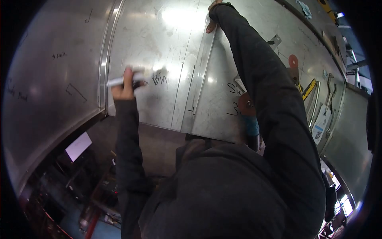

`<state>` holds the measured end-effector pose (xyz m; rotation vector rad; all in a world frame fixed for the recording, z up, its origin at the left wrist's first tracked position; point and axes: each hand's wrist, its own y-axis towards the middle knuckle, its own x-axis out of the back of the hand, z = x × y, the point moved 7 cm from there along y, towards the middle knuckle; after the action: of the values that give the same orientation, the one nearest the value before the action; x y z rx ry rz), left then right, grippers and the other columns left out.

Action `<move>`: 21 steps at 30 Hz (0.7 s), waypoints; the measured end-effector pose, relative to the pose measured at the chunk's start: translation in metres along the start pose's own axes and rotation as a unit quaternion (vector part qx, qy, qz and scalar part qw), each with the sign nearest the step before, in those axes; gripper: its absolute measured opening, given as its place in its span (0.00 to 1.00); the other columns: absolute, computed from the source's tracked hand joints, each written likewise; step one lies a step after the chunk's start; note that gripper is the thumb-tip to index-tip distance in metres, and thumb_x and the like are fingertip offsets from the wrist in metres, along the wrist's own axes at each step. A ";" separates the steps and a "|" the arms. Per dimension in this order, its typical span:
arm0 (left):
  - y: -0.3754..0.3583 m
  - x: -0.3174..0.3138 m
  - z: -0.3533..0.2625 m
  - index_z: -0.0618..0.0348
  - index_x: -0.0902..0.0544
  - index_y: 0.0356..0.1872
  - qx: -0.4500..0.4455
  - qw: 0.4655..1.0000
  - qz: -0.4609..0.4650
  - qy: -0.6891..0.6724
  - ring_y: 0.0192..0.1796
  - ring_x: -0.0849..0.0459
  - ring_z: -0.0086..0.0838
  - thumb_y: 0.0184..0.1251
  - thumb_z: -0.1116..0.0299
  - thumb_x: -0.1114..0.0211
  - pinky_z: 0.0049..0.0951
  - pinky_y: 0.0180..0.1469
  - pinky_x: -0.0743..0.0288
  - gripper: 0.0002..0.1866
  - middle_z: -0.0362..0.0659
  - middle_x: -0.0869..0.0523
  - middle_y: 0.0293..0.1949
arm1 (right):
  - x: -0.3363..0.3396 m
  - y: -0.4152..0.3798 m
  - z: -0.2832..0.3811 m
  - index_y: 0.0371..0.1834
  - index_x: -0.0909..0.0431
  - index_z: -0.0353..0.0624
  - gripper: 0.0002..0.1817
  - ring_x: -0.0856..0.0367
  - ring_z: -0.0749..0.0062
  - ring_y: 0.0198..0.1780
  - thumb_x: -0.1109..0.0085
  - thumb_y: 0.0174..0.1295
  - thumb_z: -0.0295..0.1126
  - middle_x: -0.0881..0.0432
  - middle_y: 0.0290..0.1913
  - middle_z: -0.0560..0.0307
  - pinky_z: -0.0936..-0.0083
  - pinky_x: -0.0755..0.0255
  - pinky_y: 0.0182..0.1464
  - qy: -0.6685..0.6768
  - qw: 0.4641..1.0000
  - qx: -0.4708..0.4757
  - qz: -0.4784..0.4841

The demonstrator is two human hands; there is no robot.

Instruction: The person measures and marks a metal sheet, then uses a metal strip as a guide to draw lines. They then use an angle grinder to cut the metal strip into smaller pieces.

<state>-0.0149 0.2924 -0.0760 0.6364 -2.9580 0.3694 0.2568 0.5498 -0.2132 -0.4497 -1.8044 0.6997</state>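
Note:
My left hand [124, 87], slightly blurred, is closed around a white marker [115, 82]. It is over a shiny metal sheet [147, 107], left of the handwritten word "Bin" [160, 78]. Far up in the view, my right hand [212, 22] rests at the upper end of a long metal strip [203, 65] that crosses the sheet. One finger of it lies stretched out along the strip's edge; the dark sleeve and the picture's edge hide the others. Thin black lines are drawn on the sheet beside the strip.
Right of the strip, a tool with a reddish disc [246, 104] and a blue body [251, 126] lies partly behind my right arm. Another red disc [293, 61], a yellow level [308, 89] and wrenches [331, 89] lie farther right. A marked metal panel [59, 79] stands left.

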 end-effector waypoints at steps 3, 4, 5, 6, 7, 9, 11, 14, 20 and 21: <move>0.073 -0.091 -0.037 0.72 0.19 0.44 -0.061 0.992 0.100 -0.038 0.32 0.15 0.31 0.68 0.57 0.42 0.31 0.36 0.15 0.22 0.51 0.16 0.32 | 0.038 -0.049 -0.010 0.73 0.54 0.37 0.60 0.57 0.35 0.73 0.29 0.42 0.55 0.61 0.73 0.31 0.46 0.60 0.71 -0.078 0.996 -0.030 -0.030; 0.101 -0.114 -0.038 0.71 0.18 0.42 -0.054 0.994 0.094 -0.026 0.31 0.15 0.30 0.67 0.57 0.40 0.31 0.37 0.15 0.21 0.49 0.16 0.29 | 0.041 -0.047 -0.010 0.72 0.58 0.35 0.69 0.58 0.37 0.73 0.23 0.32 0.55 0.65 0.74 0.33 0.44 0.52 0.69 -0.022 0.999 -0.022 -0.039; 0.127 -0.139 -0.041 0.69 0.18 0.41 -0.071 0.992 0.095 -0.038 0.29 0.15 0.29 0.65 0.57 0.37 0.31 0.37 0.15 0.20 0.47 0.16 0.26 | 0.043 -0.039 -0.011 0.72 0.62 0.32 0.77 0.59 0.39 0.73 0.18 0.22 0.55 0.68 0.74 0.36 0.43 0.44 0.66 0.035 0.998 -0.015 -0.052; 0.149 -0.164 -0.048 0.68 0.17 0.40 -0.105 0.989 0.100 -0.029 0.28 0.15 0.29 0.64 0.58 0.36 0.32 0.37 0.15 0.19 0.46 0.16 0.27 | 0.026 -0.018 -0.011 0.72 0.63 0.33 0.77 0.60 0.37 0.73 0.17 0.23 0.53 0.71 0.74 0.38 0.42 0.45 0.66 0.076 0.995 -0.031 -0.051; 0.171 -0.191 -0.048 0.66 0.18 0.43 -0.101 0.987 0.112 -0.062 0.32 0.14 0.31 0.63 0.58 0.35 0.34 0.37 0.15 0.19 0.47 0.15 0.29 | 0.016 0.002 -0.014 0.73 0.64 0.34 0.76 0.61 0.35 0.73 0.17 0.24 0.51 0.74 0.74 0.40 0.41 0.45 0.66 0.117 0.991 -0.046 -0.052; 0.208 -0.238 -0.053 0.65 0.19 0.46 -0.103 0.981 0.141 -0.088 0.36 0.13 0.33 0.63 0.58 0.35 0.34 0.37 0.15 0.20 0.49 0.14 0.33 | 0.036 -0.036 -0.016 0.73 0.63 0.33 0.75 0.62 0.36 0.74 0.17 0.25 0.49 0.72 0.75 0.41 0.43 0.47 0.67 0.081 0.995 -0.022 -0.051; 0.244 -0.277 -0.044 0.65 0.21 0.48 -0.066 0.980 0.159 -0.103 0.40 0.13 0.34 0.64 0.59 0.37 0.34 0.36 0.16 0.20 0.50 0.14 0.35 | 0.037 -0.034 -0.017 0.72 0.59 0.32 0.73 0.63 0.38 0.74 0.15 0.23 0.42 0.72 0.75 0.44 0.43 0.50 0.69 0.147 0.986 -0.029 -0.069; 0.286 -0.318 -0.033 0.64 0.17 0.43 -0.106 0.985 0.129 -0.044 0.33 0.14 0.28 0.63 0.58 0.37 0.28 0.31 0.18 0.17 0.45 0.13 0.31 | 0.034 -0.029 -0.016 0.71 0.45 0.38 0.32 0.62 0.39 0.74 0.52 0.62 0.34 0.63 0.76 0.52 0.37 0.58 0.68 0.151 0.981 -0.055 -0.107; 0.320 -0.354 -0.020 0.72 0.20 0.43 -0.098 0.988 0.114 0.035 0.35 0.13 0.31 0.62 0.58 0.35 0.30 0.29 0.17 0.22 0.49 0.13 0.33 | 0.040 -0.035 -0.020 0.71 0.50 0.34 0.52 0.62 0.37 0.74 0.33 0.41 0.37 0.66 0.76 0.48 0.39 0.56 0.68 0.179 0.979 -0.036 -0.095; 0.318 -0.354 -0.021 0.72 0.20 0.43 -0.096 0.988 0.116 0.035 0.35 0.13 0.31 0.62 0.58 0.35 0.30 0.29 0.17 0.22 0.49 0.13 0.33 | 0.040 -0.035 -0.019 0.71 0.54 0.30 0.72 0.61 0.36 0.74 0.14 0.19 0.38 0.69 0.75 0.43 0.40 0.52 0.68 0.176 0.982 -0.014 -0.072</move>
<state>0.1753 0.7182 -0.1738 0.2539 -2.9570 0.1167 0.2625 0.5518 -0.1571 -0.4273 -1.4963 0.4610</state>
